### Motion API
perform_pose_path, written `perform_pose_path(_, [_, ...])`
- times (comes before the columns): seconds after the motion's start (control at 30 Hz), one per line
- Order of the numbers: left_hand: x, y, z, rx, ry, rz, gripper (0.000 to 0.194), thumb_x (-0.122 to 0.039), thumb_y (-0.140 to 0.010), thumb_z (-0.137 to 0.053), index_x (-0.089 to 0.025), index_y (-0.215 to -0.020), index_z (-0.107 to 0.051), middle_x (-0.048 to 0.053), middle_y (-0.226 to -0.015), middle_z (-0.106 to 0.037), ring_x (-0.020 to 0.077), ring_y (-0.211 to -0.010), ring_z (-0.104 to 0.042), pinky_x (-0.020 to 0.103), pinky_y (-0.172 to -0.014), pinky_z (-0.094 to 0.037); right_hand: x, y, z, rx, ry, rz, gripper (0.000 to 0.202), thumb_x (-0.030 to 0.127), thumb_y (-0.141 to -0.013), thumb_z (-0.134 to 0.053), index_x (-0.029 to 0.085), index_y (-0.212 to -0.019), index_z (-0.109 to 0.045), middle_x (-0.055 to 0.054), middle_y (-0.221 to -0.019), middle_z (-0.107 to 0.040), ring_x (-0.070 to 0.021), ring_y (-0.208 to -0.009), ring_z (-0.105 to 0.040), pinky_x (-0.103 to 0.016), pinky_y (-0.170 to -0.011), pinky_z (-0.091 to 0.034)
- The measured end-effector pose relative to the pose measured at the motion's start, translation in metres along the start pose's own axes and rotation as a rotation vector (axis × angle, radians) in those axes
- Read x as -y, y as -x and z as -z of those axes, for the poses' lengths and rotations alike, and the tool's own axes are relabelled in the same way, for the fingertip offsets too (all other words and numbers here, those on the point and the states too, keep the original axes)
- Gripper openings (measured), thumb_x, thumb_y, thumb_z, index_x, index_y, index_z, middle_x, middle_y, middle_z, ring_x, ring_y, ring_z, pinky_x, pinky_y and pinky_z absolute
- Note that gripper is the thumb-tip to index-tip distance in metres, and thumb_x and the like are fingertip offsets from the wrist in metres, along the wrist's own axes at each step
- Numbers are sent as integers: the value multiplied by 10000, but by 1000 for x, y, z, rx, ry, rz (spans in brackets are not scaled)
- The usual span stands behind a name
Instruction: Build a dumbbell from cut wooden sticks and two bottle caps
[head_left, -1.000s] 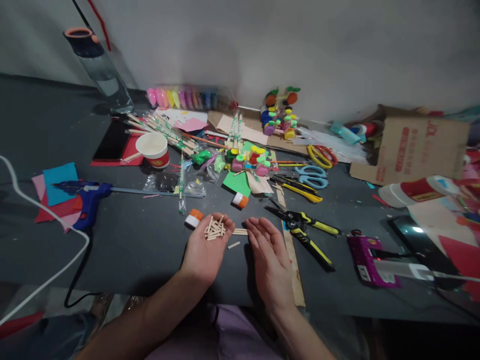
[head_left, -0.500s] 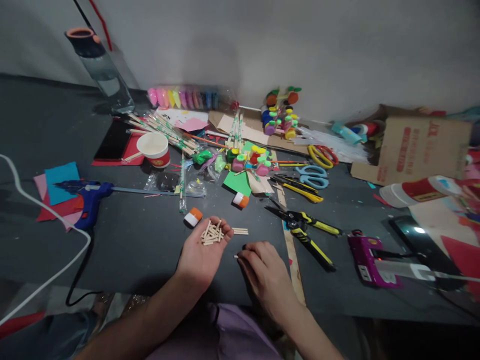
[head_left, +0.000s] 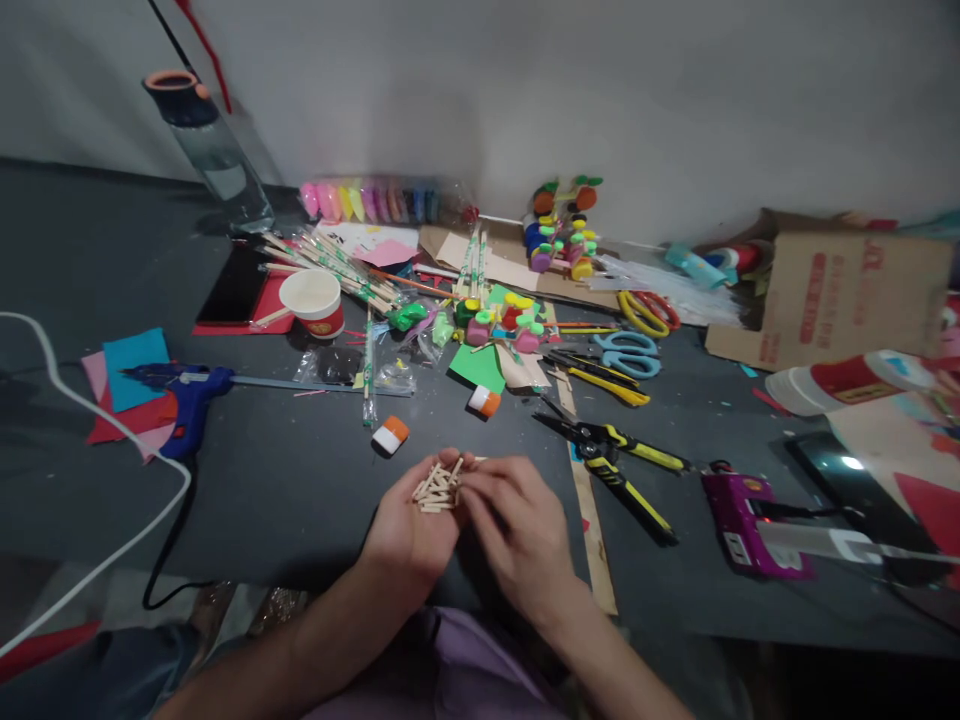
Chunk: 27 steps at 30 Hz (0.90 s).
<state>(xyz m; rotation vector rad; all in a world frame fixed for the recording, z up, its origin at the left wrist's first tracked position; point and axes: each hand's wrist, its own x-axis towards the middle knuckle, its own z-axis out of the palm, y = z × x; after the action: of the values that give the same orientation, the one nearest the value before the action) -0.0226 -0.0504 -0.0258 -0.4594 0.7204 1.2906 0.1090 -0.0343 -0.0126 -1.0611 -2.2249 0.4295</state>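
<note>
My left hand [head_left: 412,525] is palm up and cupped around a loose pile of short wooden sticks [head_left: 436,488]. Over its fingers comes my right hand [head_left: 521,515], thumb and fingertips pinched at the pile's right edge, where a short stick shows at the tips. Just beyond the hands lie two orange-and-white blocks, one on the left [head_left: 391,435] and one on the right [head_left: 484,401]; they look like erasers. The small row of sticks on the table is mostly hidden behind my right hand.
A blue glue gun [head_left: 191,400] with a white cable lies left. Long-handled cutters [head_left: 611,455], blue scissors [head_left: 628,353] and a purple device [head_left: 750,525] are on the right. Behind stand a paper cup [head_left: 322,318], a water bottle [head_left: 217,155] and small colourful models [head_left: 502,325].
My right hand has moved up and left from the tabletop to the pile in my left palm. My left hand is slightly lower. The view has shifted a little.
</note>
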Motion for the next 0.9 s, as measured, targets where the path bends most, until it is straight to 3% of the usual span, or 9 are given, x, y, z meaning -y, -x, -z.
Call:
perform_pose_path(0.07, [-3, 2, -2, -33, 9, 28, 274, -123, -933, -440, -106, -817, -688, 122, -827, -734, 215, -799, -735, 365, -805, -590, -19, -6, 6, 25, 70, -54, 180, 205, -1010, -483, 174, -1017, -660, -101, -962, -628, -217, -883, -591, -354, -764, -494])
perform_pose_path(0.2, [-6, 6, -7, -78, 32, 62, 289, -175, -973, -400, -97, -955, -677, 145, -939, -753, 250, -895, -750, 385, -842, -581, -53, -14, 14, 232, 155, -51, 198, 240, -1000, -508, 216, -932, -692, -65, -861, -617, -215, -820, -573, -329, -698, -467])
perform_pose_path(0.47, [-10, 8, -7, -40, 74, 93, 436, -184, -967, -382, -83, -1367, -521, 156, -1123, -742, 265, -1006, -739, 373, -889, -557, -60, -20, 13, 397, 240, 4, 173, 187, -989, -515, 157, -874, -641, -64, -876, -603, -203, -825, -532, -330, -734, -445])
perform_pose_path(0.73, [-11, 10, -1, 56, 116, 140, 565, -183, -908, -378, -83, -1462, -424, 178, -1222, -706, 284, -1097, -707, 408, -952, -524, -65, -27, 16, 399, 242, 42, 179, 156, -974, -492, 159, -839, -610, -46, -828, -595, -204, -793, -536, -327, -713, -439])
perform_pose_path(0.9, [-12, 11, 0, 81, 129, 131, 578, -196, -893, -394, -73, -1457, -432, 196, -1256, -683, 298, -1124, -690, 412, -957, -516, -58, -28, 24, 251, 160, 2, 143, 192, -958, -511, 187, -837, -587, -60, -804, -593, -213, -760, -557, -322, -670, -444])
